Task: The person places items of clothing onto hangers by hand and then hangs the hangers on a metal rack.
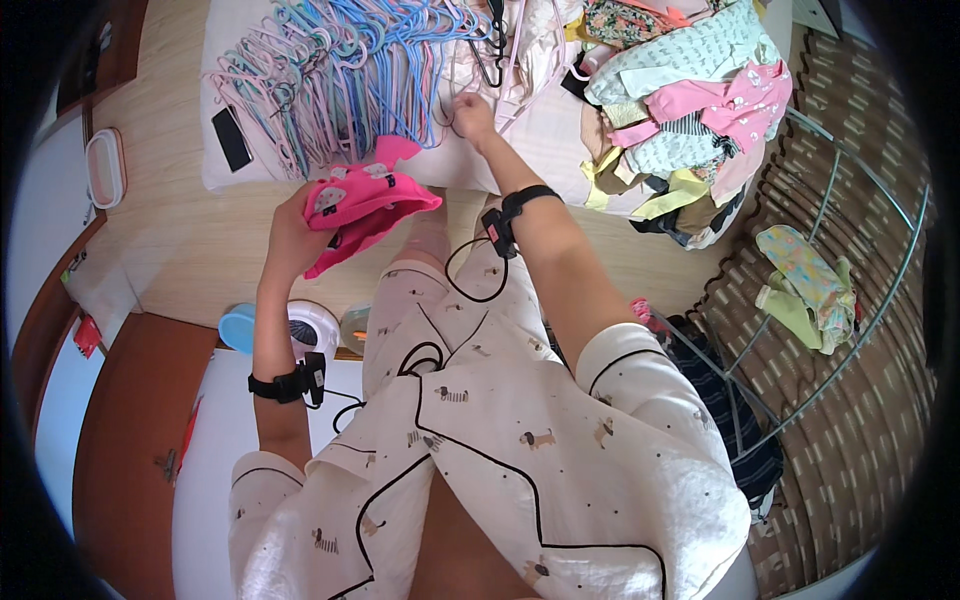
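Observation:
My left hand [291, 236] grips a bright pink child's garment [352, 205] with pale printed figures, holding it up in front of the bed's edge. Part of the cloth hangs folded, so its full shape is hidden. Over the bed, my right hand [473, 118] is closed beside a thick row of pastel hangers [345, 75] in blue, pink and green. Whatever its fingers hold, if anything, is too small to make out. Close to that hand lie a black hanger [491, 50] and a pale pink hanger [519, 85].
A heap of children's clothes [690, 120] covers the bed's right side. A phone [232, 139] rests at its left edge. To the right, a metal rack [905, 260] carries a patterned garment [800, 275] before a brown curtain [850, 420]. Basins [237, 328] stand on the floor.

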`<state>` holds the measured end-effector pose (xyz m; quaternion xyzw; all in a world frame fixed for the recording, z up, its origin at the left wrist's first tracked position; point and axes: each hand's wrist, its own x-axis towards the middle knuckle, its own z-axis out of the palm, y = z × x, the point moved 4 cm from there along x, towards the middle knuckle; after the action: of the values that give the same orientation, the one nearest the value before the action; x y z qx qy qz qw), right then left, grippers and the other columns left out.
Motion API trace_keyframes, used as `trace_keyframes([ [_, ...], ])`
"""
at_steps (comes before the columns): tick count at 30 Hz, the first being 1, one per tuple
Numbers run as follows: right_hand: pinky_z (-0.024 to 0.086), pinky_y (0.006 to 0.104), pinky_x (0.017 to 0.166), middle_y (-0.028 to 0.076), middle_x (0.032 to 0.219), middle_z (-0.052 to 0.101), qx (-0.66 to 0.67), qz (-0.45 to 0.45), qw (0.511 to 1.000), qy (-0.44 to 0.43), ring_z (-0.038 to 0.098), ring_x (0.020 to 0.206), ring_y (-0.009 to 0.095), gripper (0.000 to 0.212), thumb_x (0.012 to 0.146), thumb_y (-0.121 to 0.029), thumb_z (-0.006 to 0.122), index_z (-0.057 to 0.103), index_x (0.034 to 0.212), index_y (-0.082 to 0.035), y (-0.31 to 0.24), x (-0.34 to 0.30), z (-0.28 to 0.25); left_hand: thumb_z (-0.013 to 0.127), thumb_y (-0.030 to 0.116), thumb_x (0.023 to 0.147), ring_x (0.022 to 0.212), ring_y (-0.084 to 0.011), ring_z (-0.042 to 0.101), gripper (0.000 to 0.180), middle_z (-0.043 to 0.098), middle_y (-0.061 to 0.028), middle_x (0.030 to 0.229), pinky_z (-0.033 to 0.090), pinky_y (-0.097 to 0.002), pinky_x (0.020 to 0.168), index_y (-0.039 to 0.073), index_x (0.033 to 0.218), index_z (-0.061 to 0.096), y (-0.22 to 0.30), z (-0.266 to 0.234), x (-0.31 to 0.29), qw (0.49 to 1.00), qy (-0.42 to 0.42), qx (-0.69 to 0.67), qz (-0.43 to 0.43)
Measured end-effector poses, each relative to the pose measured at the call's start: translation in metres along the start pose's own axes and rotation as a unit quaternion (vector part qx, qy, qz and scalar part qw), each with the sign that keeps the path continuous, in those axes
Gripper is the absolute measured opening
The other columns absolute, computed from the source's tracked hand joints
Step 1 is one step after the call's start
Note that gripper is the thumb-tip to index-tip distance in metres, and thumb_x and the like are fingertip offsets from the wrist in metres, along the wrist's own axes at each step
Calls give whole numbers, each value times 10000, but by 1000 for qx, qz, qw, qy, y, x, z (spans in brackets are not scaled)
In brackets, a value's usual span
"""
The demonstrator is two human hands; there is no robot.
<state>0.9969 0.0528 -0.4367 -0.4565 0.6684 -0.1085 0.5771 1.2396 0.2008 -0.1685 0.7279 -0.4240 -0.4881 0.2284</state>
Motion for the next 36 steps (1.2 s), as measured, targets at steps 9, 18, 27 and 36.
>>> trace_keyframes([
  [9, 461, 415, 931, 273, 1132, 623, -68, 4, 996, 48, 601, 1076, 379, 453, 782, -131, 560, 554, 1181, 81, 0, 53, -69, 696, 27, 740, 868, -213, 673, 365, 693, -156, 925, 502, -312, 794, 10, 1095, 614, 13, -3, 0, 1000, 6, 16, -8],
  [18, 452, 357, 940, 226, 1144, 637, 17, -23, 1000, 7, 596, 1100, 353, 516, 761, -111, 526, 540, 1263, 10, 23, 50, -32, 663, -60, 744, 874, -114, 615, 326, 685, -79, 925, 498, -276, 795, -5, 1062, 613, 37, -2, -3, 999, -2, -18, -28],
  [27, 492, 348, 892, 187, 1073, 674, -26, 47, 998, -16, 648, 990, 298, 472, 760, -184, 602, 607, 1202, -19, 69, 62, -91, 693, -29, 733, 868, -146, 654, 334, 700, -125, 900, 496, -288, 799, -8, 1057, 614, 56, -8, -1, 1000, 6, -17, -22],
  [36, 395, 247, 424, 10, 687, 591, -19, 90, 995, -41, 518, 532, 93, 151, 858, -152, 586, 653, 956, -58, 56, 44, -119, 642, -77, 682, 848, -146, 650, 367, 686, -124, 870, 494, -295, 793, -9, 1042, 617, 74, -19, -13, 999, 24, 13, -42],
])
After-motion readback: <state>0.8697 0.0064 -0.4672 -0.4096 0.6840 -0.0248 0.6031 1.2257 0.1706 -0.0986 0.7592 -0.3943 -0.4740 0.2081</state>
